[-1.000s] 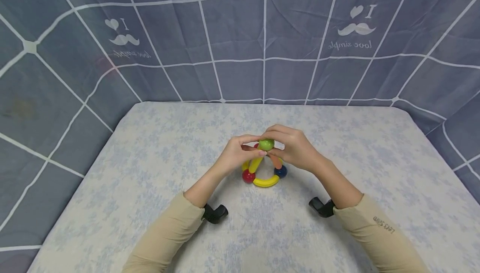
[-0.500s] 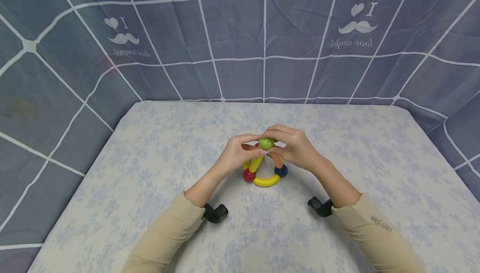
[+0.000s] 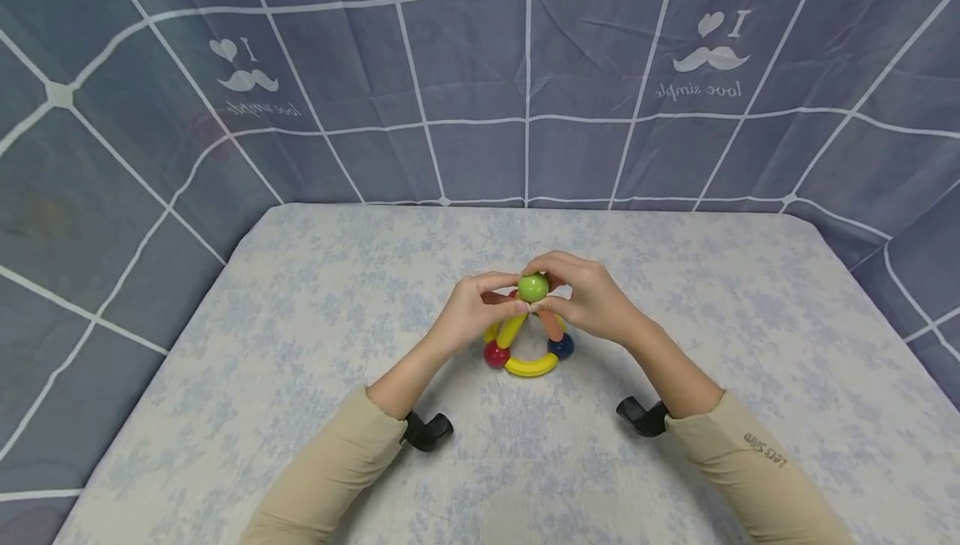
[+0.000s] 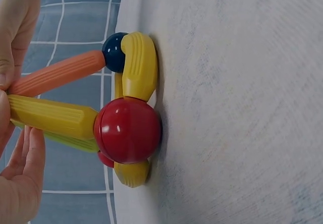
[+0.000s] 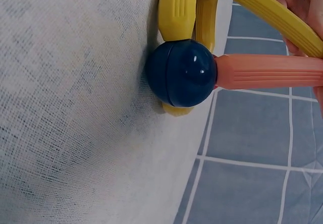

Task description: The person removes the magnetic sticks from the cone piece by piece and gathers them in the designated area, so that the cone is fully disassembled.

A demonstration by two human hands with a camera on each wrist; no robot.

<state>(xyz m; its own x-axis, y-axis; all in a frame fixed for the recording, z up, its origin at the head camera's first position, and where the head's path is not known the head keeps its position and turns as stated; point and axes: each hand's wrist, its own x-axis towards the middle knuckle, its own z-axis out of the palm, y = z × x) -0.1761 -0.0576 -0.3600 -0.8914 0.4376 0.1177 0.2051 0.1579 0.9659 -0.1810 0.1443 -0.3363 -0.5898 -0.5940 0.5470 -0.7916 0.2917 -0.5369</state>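
Just left of the top ball (image 3: 533, 287), left hand (image 3: 474, 307); just right of it, right hand (image 3: 590, 296); down from it, left stick (image 3: 512, 331) to left low ball (image 3: 497, 353), right stick (image 3: 552, 326) to right low ball (image 3: 561, 347); before it, low down, front stick (image 3: 531, 366) between those balls; under it, the table (image 3: 525, 462); well behind it, cloth wall (image 3: 577, 45)

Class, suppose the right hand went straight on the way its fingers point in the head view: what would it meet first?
Probably the left hand: its fingertips are at the opposite side of the green ball that the right hand holds, though whether the hands touch is unclear.
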